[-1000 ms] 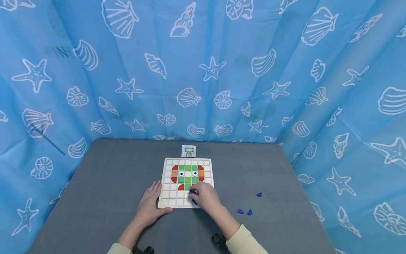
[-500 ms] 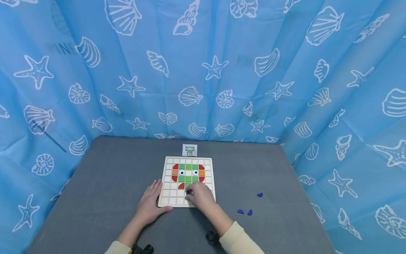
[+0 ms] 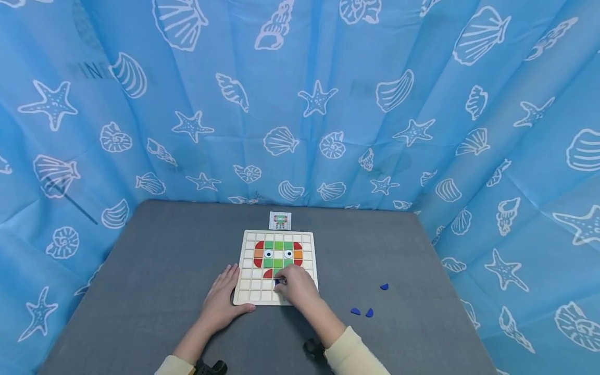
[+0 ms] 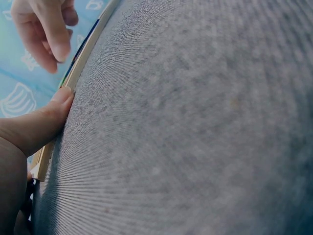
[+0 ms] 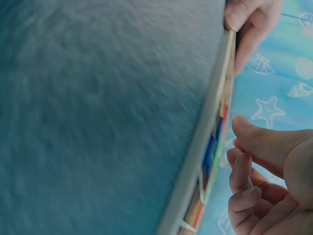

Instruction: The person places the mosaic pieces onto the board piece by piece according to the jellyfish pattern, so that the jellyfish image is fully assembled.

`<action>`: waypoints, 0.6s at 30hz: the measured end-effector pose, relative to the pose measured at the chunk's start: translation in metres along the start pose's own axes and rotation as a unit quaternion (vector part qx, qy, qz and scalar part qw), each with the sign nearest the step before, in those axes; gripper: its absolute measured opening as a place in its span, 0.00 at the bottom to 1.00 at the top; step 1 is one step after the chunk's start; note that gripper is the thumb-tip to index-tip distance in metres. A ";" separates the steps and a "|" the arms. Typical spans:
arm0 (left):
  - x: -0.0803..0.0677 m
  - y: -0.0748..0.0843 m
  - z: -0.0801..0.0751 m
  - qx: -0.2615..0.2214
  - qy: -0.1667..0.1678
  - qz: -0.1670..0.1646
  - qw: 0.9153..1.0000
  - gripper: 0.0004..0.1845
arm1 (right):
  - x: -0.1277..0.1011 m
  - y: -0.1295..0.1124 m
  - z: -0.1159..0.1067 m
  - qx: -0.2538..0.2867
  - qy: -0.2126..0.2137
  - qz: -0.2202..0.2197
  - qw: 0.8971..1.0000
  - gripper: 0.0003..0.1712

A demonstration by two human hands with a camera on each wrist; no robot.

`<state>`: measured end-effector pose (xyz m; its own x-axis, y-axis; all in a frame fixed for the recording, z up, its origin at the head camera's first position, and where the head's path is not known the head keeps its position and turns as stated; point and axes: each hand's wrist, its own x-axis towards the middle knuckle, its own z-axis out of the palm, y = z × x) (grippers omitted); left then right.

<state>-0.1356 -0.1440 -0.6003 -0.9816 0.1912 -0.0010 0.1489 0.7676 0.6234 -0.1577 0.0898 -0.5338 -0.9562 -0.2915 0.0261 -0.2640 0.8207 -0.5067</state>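
Observation:
A square wooden grid board (image 3: 246,285) bears green squares (image 3: 278,245), red rounded corner pieces, orange squares and two googly eyes (image 3: 269,254). My left hand (image 3: 223,297) rests along its left side with straight fingers, the thumb touching the near edge. Over the board's near half, my right hand (image 3: 297,284) hovers with loosely bent fingers. A dark blue piece (image 3: 277,282) shows right at its fingertips in the head view. In the right wrist view, blue pieces (image 5: 210,152) stand in the board, and nothing shows between thumb and fingers. The right hand hides several cells.
Three blue half-round pieces, one of them farther back (image 3: 384,287), lie on the grey table (image 3: 187,245) to the right. A small picture card (image 3: 280,220) with a similar figure lies behind the board. A blue shell-print curtain (image 3: 300,166) hangs behind and beside the table.
My right hand has shifted slightly left and away from me over the board, and the blue piece at its fingertips now sits in a cell left of before. My left hand stays put.

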 end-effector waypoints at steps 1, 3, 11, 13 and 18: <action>0.000 0.000 0.000 -0.001 0.000 0.000 1.000 0.66 | -0.001 0.001 -0.003 0.001 0.006 -0.003 1.000 0.12; 0.001 0.000 0.001 -0.001 -0.004 -0.002 1.000 0.66 | -0.006 0.003 -0.009 0.006 0.015 -0.004 1.000 0.13; 0.001 -0.002 0.000 -0.001 0.010 0.005 1.000 0.66 | -0.031 0.019 -0.040 0.012 0.052 0.005 0.999 0.14; 0.001 -0.002 0.000 0.002 0.007 0.006 1.000 0.66 | -0.041 0.024 -0.049 0.007 0.064 0.014 0.998 0.14; 0.001 -0.001 0.000 0.001 -0.003 0.004 1.000 0.66 | -0.066 0.043 -0.066 -0.005 0.081 0.046 0.996 0.15</action>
<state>-0.1362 -0.1445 -0.6006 -0.9794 0.2020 -0.0007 0.1577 0.7667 0.6223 -0.1143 0.1764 -0.5004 -0.9839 -0.1330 0.1194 -0.1755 0.8452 -0.5048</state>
